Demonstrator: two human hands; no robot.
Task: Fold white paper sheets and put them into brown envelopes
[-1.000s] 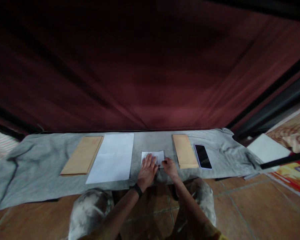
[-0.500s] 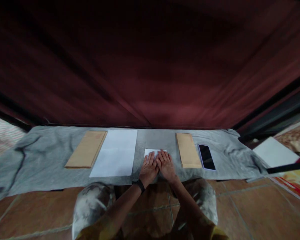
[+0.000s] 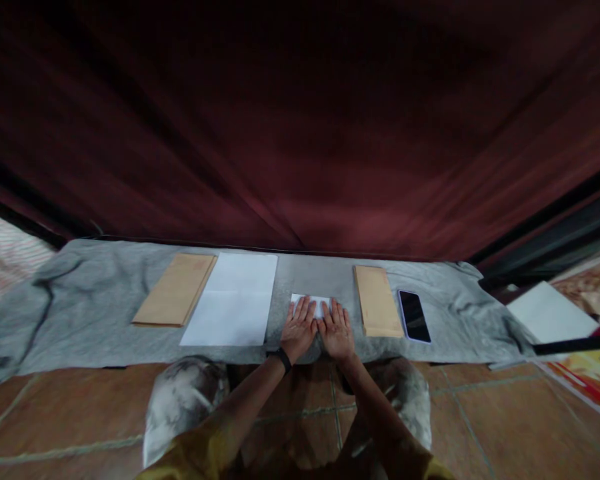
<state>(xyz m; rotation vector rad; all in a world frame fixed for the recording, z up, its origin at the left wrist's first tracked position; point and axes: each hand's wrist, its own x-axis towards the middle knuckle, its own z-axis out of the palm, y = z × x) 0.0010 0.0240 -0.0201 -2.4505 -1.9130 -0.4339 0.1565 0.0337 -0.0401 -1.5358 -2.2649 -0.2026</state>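
A small folded white paper (image 3: pixel 314 303) lies on the grey cloth (image 3: pixel 95 293) spread over the floor. My left hand (image 3: pixel 298 327) and my right hand (image 3: pixel 337 329) rest flat on it side by side, fingers stretched out and open, covering its near half. A black band sits on my left wrist. To the left of my hands lies a large white sheet (image 3: pixel 235 299), then a brown envelope (image 3: pixel 176 298). Right of my hands lies a second brown envelope (image 3: pixel 377 309), and beyond it a black phone (image 3: pixel 414 315).
A dark red curtain (image 3: pixel 300 133) hangs behind the cloth. My knees press on terracotta floor tiles (image 3: pixel 505 420) at the cloth's near edge. A white sheet (image 3: pixel 550 312) and a colourful printed mat (image 3: pixel 587 367) lie at the right, crossed by a dark bar.
My right hand went from a pinch at the paper's right edge to lying flat beside the left hand. Both hands now press on the paper. The view tilted slightly.
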